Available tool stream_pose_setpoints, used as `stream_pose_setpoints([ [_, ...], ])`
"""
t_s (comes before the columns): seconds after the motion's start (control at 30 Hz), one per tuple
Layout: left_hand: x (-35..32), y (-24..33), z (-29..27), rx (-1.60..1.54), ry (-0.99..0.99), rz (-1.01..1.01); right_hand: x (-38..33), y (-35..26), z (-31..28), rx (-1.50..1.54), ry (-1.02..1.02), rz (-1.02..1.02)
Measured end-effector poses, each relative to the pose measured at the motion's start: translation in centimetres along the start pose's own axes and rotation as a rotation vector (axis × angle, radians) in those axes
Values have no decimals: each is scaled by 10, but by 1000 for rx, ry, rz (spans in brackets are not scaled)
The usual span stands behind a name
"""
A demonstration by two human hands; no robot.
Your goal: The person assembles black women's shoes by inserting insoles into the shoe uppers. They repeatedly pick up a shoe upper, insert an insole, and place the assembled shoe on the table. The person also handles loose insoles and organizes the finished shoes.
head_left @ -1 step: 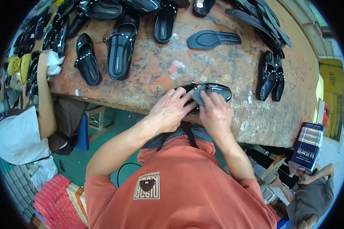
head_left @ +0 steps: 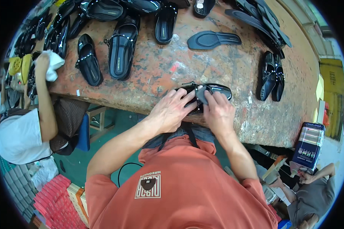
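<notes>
Glossy black strapped shoe [head_left: 223, 90] lies at the worn reddish table's [head_left: 153, 66] near edge, left hand [head_left: 170, 110] curled over it, right hand [head_left: 219, 111] pinching a flat grey piece [head_left: 201, 97]; open tabletop beyond.

Even, moderately bright light covers the desk [head_left: 153, 68], with soft, weak shadows. White glare streaks the glossy black shoe [head_left: 224, 90] near the middle of the frame, and pale reflections band the tin [head_left: 309, 147] at lower right. Beneath the desk's right part it is dim. The centre looks fairly sharp; the far-left shoes [head_left: 37, 27] turn soft. Fisheye distortion bows the desk's edges, and black fills the corners.
</notes>
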State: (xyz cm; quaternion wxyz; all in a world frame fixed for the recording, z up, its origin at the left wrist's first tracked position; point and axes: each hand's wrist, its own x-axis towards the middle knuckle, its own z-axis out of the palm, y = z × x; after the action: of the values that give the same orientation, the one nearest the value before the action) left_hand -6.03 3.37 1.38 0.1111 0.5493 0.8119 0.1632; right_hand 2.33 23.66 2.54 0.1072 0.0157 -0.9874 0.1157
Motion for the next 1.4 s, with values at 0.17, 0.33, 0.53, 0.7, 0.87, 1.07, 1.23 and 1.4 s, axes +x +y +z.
stream_pose_setpoints([
  [0.17,-13,-11,-1,-74,57,141,9,6,-3,-182,-124,-201],
  [0.33,-13,-20,-3,-167,104,195,16,27,-16,118,-48,-342],
  [0.53,-10,-20,-2,-115,71,235,6,22,-1,64,-8,-361],
  [0.7,0,-19,-24,-53,-113,204,16,88,-25,326,-159,-306],
  [0.87,59,-2,-7,-117,-174,235,12,96,8,464,-235,-188],
  [1.07,47,-4,-17,-83,-68,330,9,101,15,496,-186,-178],
  [1.23,67,8,0,-125,-12,300,13,103,9,442,-246,-200],
  [1.4,21,10,-29,-15,172,156,12,100,10,475,-181,-203],
])
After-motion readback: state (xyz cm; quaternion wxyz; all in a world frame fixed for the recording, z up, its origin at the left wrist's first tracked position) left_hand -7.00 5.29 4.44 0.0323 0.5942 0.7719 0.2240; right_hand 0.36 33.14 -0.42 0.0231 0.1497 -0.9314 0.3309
